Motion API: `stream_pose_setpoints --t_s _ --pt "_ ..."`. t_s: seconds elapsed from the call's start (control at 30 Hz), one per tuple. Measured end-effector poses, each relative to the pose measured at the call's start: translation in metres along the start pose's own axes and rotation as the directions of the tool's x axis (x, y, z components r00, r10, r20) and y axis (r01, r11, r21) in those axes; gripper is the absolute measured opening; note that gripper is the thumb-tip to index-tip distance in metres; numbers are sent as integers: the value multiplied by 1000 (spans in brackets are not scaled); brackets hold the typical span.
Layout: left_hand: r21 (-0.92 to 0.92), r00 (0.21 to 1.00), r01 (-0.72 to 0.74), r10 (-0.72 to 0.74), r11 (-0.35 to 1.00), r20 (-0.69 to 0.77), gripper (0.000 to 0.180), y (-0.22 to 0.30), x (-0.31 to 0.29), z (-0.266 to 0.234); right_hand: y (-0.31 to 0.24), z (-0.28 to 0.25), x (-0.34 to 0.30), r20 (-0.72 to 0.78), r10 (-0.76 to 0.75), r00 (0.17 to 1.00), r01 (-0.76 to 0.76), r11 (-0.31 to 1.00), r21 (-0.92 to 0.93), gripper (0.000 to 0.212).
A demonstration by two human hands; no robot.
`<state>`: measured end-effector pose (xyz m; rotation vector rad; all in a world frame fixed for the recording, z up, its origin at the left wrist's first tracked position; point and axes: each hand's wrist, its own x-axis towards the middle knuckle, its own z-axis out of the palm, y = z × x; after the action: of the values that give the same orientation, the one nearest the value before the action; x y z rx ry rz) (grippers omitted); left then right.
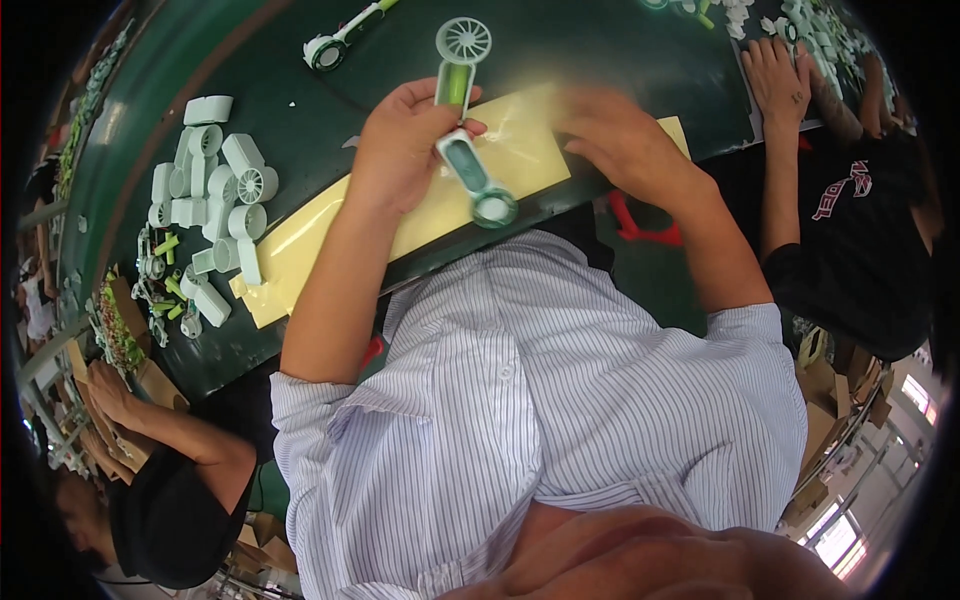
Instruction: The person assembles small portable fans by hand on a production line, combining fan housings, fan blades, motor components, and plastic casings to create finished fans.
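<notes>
My left hand is closed around parts of a small handheld fan, pinched between thumb and fingers. One pale green shell half points away from me, with a round spoked grille and a lime-green cylinder in its handle. The other piece hangs below the fingers toward me and ends in a round, dark-green-edged ring. My right hand is raised over the right part of a yellow sheet, apart from the fan. Its fingers are smeared by motion, so whether they hold anything is unclear.
On the dark green table, a heap of pale green fan shells lies left, beside small parts with lime-green cylinders. Another fan piece lies farther off. Co-workers sit either side; one's hand rests at the right.
</notes>
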<state>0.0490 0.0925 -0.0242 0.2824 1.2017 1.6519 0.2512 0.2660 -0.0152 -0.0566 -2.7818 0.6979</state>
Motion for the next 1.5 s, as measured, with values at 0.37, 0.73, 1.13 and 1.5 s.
stream_pose_setpoints --t_s 0.37,0.73,1.13,1.5 --pt "135 988 -109 123 985 -94 36 -5 3 3 11 16 10 -237 119 964 -85 986 146 14" --pt "194 988 -105 124 975 -87 36 -10 4 -1 -27 -9 50 -110 416 903 -197 626 755 22" --pt "145 976 -176 191 974 -103 39 -23 8 -7 -19 3 105 28 67 997 -72 967 243 16" --pt "103 983 -128 140 986 -118 38 -15 6 -6 -9 23 101 -105 -162 981 154 985 -83 14"
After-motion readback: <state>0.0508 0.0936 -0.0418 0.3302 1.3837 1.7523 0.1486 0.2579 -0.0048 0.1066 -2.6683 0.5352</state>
